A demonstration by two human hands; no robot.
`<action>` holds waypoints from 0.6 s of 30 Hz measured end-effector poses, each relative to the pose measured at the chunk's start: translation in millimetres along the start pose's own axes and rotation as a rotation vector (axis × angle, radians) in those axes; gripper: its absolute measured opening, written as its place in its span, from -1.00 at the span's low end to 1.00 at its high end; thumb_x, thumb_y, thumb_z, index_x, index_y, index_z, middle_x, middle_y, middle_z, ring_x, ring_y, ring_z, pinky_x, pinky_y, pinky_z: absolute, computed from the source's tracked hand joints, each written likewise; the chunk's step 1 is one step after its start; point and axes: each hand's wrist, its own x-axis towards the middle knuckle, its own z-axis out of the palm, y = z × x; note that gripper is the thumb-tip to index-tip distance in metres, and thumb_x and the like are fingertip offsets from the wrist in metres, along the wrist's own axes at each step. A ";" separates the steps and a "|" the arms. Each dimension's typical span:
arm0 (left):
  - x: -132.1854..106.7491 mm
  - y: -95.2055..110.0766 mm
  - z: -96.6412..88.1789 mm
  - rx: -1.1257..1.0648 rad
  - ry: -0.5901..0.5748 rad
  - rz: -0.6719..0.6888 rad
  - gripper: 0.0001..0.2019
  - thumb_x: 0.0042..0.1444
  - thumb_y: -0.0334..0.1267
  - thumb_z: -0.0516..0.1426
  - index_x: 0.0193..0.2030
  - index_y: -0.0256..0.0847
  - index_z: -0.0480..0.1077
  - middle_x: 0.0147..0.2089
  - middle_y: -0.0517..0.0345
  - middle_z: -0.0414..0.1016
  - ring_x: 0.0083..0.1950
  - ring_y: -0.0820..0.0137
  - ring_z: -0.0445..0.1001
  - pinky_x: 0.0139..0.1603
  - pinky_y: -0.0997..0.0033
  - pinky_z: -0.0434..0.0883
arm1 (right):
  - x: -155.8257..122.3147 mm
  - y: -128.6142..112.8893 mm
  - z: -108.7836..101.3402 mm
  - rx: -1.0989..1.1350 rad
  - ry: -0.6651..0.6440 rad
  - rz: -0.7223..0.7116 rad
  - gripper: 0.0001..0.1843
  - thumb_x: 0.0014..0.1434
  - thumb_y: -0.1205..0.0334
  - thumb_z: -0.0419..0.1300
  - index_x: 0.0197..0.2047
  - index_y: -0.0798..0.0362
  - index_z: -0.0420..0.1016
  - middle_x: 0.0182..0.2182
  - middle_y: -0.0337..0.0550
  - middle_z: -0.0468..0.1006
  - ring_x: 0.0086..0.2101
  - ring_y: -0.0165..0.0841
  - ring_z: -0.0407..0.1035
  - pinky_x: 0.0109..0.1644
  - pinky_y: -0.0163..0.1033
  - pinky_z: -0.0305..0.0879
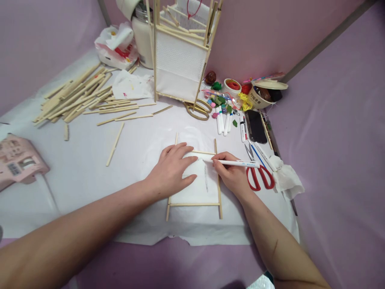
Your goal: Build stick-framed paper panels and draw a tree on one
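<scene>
A small frame of thin wooden sticks (195,204) lies flat on the table with white fabric (192,192) across it. Dark marks run down the right part of the fabric, and fainter ones show near the top. My left hand (173,166) rests on the frame's upper left, fingers spread over the fabric and holding nothing. In my right hand (230,172) is a slim white pen (237,162), pinched near its left end, with the tip at the fabric's upper part. The right wrist lies close to red-handled scissors (260,178).
Behind the frame stands a tall stick lantern (180,64) with white panels, gold scissors (198,109) at its base. Wooden sticks (75,96) pile up at left, near a pink glue gun (21,160). White markers (224,120), a phone (256,126) and a paper bowl (260,98) sit at right.
</scene>
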 end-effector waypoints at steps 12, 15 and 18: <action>-0.1 -0.7 0.2 0.004 0.002 0.005 -0.60 0.14 -0.16 0.24 0.13 -0.17 0.47 0.33 -0.12 0.33 0.44 0.00 0.15 0.37 -0.14 0.12 | -0.3 1.2 0.1 0.011 0.010 0.020 -0.89 0.22 0.20 0.21 -0.30 0.01 0.55 -0.39 -0.20 0.57 -0.38 -0.33 0.42 -0.27 -0.23 0.31; -0.4 -0.3 -0.1 0.001 0.001 0.001 -0.60 0.15 -0.16 0.24 0.13 -0.17 0.47 0.33 -0.12 0.33 0.44 0.00 0.15 0.37 -0.14 0.11 | 0.2 0.6 0.4 0.006 0.013 0.016 -0.89 0.22 0.20 0.21 -0.29 0.01 0.55 -0.38 -0.20 0.57 -0.37 -0.33 0.42 -0.25 -0.22 0.32; -0.7 0.1 -0.8 0.002 -0.003 -0.003 -0.60 0.15 -0.16 0.23 0.13 -0.17 0.46 0.34 -0.11 0.33 0.44 -0.01 0.14 0.38 -0.14 0.11 | 0.2 -0.1 0.6 -0.003 0.020 0.014 -0.89 0.22 0.20 0.21 -0.29 0.01 0.55 -0.37 -0.20 0.56 -0.35 -0.33 0.42 -0.24 -0.21 0.32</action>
